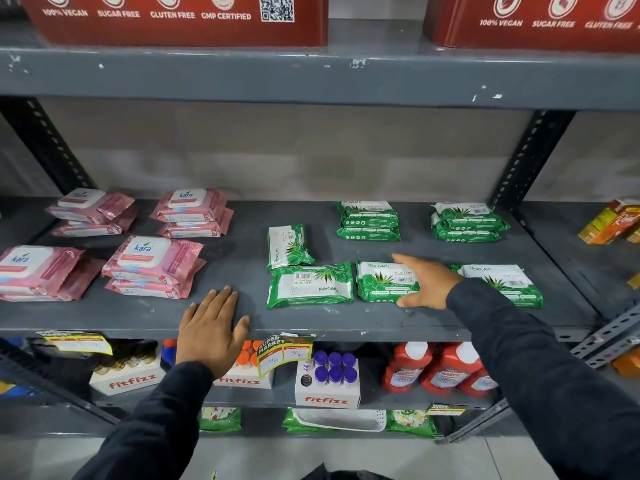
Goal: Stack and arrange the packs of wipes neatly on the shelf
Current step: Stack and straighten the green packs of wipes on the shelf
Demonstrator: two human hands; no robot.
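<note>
On the grey shelf, several stacks of pink Kara wipes lie at the left. Green Origami wipes fill the right: two stacks at the back, a single pack turned sideways, a pack lying the other way round, and one at the far right. My right hand grips the right end of the middle front green pack, thumb at its near edge, fingers over the far edge. My left hand lies flat on the shelf's front edge, holding nothing.
Red cartons stand on the shelf above. Below are Fitfizz boxes, red Harpic bottles and price tags hanging from the shelf lip. Orange boxes sit on the neighbouring shelf to the right. A slotted upright bounds the bay.
</note>
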